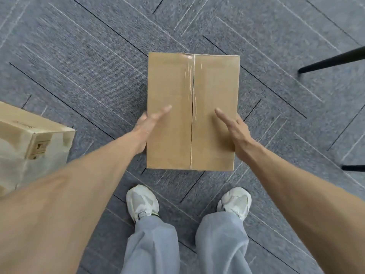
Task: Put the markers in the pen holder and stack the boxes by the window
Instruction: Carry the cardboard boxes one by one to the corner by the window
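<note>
**me:** Fingers (143, 118) on my left hand (146, 131) are wrapped down the left side of the box (173, 115), thumb lying flat across the top. Right hand (235, 131) mirrors it on the other side: thumb on top, the rest curled over the right edge. So both hands are clamped on the same box, one per side, nothing else in them.

**other:** is it off the floor or still sitting there?

**me:** Honestly can't tell from up here. It's right in front of my shoes (142, 202), over the grey carpet (79, 56), and looking straight down I can't say whether there's a gap under it.

**other:** which way is it pointing?

**me:** Long axis runs straight away from me, the taped seam (192, 95) down the middle points the same way. My hands sit on the long sides, in the half nearer me, so the far end sticks out past my grip. Neither hand is really nearer, it's pretty much centred between them.

**other:** and the stack?

**me:** Second box (29, 139) is off to my left, well apart from this one, only partly in frame. I'd guess that's where this one ends up, so the carry would swing left. No window in view though, and no markers or pen holder either. Some black chair legs (331, 60) on my right, worth not backing into those.
</note>
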`<state>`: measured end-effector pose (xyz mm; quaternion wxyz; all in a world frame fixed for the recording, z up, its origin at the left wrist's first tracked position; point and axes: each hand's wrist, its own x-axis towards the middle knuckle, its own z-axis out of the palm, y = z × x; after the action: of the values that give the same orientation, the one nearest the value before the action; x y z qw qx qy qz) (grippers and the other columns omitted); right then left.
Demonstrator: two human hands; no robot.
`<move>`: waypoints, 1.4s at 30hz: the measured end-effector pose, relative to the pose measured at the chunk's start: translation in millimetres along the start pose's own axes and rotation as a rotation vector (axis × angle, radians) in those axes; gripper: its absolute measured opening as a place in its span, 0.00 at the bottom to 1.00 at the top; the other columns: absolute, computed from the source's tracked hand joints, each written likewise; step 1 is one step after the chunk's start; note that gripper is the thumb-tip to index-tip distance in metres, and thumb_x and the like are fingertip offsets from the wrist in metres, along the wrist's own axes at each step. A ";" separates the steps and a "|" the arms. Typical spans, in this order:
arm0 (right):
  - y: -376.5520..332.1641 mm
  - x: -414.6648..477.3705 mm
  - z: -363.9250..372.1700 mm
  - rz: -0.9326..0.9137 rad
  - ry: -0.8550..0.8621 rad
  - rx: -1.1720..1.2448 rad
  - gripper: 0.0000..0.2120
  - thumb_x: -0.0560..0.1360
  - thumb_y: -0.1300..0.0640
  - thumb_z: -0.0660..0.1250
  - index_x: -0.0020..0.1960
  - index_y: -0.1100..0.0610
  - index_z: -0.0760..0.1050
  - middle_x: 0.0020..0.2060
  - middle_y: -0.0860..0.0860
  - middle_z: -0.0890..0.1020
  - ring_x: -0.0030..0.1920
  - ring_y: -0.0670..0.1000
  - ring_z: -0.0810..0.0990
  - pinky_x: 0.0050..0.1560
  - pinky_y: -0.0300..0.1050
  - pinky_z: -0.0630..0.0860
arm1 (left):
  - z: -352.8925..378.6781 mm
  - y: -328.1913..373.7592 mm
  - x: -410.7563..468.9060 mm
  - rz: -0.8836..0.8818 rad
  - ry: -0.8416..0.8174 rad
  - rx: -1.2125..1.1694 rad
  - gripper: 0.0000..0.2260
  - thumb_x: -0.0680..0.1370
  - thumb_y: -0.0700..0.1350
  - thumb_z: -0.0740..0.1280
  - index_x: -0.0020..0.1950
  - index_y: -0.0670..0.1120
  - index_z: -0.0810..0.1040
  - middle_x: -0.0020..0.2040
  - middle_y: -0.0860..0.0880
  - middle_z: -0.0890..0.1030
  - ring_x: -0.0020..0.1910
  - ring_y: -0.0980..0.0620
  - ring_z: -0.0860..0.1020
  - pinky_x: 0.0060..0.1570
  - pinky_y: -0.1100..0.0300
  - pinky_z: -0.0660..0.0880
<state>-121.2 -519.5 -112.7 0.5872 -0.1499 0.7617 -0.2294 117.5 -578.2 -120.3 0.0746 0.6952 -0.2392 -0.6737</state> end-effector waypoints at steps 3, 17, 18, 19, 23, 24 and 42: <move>1.9 -14.0 -2.2 -0.005 -0.013 0.037 0.36 0.68 0.37 0.74 0.72 0.48 0.70 0.64 0.45 0.78 0.63 0.50 0.75 0.71 0.59 0.66 | 2.2 -2.7 -11.6 -0.007 0.032 -0.011 0.37 0.68 0.59 0.76 0.72 0.52 0.67 0.58 0.51 0.80 0.53 0.53 0.80 0.45 0.56 0.75; -65.0 -262.3 -66.4 0.034 0.161 0.344 0.25 0.70 0.44 0.76 0.64 0.48 0.77 0.55 0.43 0.84 0.53 0.43 0.82 0.47 0.40 0.76 | 3.9 84.5 -242.7 0.051 -0.065 0.015 0.47 0.61 0.57 0.81 0.75 0.51 0.63 0.60 0.47 0.80 0.54 0.46 0.81 0.48 0.49 0.79; -73.5 -287.6 -72.5 0.033 0.187 0.371 0.24 0.71 0.45 0.76 0.64 0.49 0.77 0.54 0.43 0.83 0.52 0.42 0.81 0.44 0.38 0.75 | 5.9 92.8 -266.6 0.062 -0.064 0.029 0.48 0.60 0.58 0.81 0.74 0.51 0.62 0.60 0.47 0.79 0.54 0.46 0.81 0.50 0.47 0.79; -80.7 -311.6 -78.4 0.030 0.213 0.390 0.23 0.71 0.45 0.75 0.64 0.50 0.77 0.54 0.43 0.84 0.51 0.41 0.81 0.43 0.38 0.74 | 8.2 102.3 -290.5 0.078 -0.066 0.045 0.49 0.58 0.58 0.81 0.74 0.51 0.62 0.60 0.47 0.79 0.54 0.45 0.80 0.53 0.45 0.78; -103.6 -399.6 -103.8 0.000 0.274 0.431 0.25 0.71 0.44 0.75 0.65 0.51 0.76 0.57 0.45 0.83 0.53 0.43 0.81 0.46 0.40 0.74 | 18.8 134.0 -379.0 0.140 -0.109 0.088 0.50 0.55 0.60 0.82 0.71 0.52 0.62 0.61 0.46 0.78 0.55 0.44 0.81 0.57 0.39 0.77; -107.8 -420.5 -111.8 -0.005 0.294 0.441 0.26 0.71 0.43 0.74 0.65 0.51 0.76 0.58 0.46 0.83 0.53 0.43 0.80 0.47 0.42 0.74 | 22.1 140.3 -401.3 0.148 -0.132 0.102 0.48 0.58 0.58 0.82 0.72 0.52 0.62 0.62 0.45 0.78 0.56 0.44 0.80 0.57 0.40 0.77; -40.2 -703.6 -259.6 -0.102 0.720 0.763 0.23 0.72 0.41 0.73 0.64 0.48 0.77 0.54 0.45 0.84 0.54 0.49 0.82 0.49 0.49 0.79 | 188.0 152.9 -656.4 0.432 -0.490 0.548 0.44 0.56 0.66 0.79 0.66 0.55 0.65 0.65 0.48 0.74 0.58 0.47 0.80 0.56 0.44 0.79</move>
<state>-186.1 -158.4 542.7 0.2892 0.1259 0.7691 -0.5558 -86.2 -386.4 521.1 -0.0328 0.4426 -0.5603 -0.6994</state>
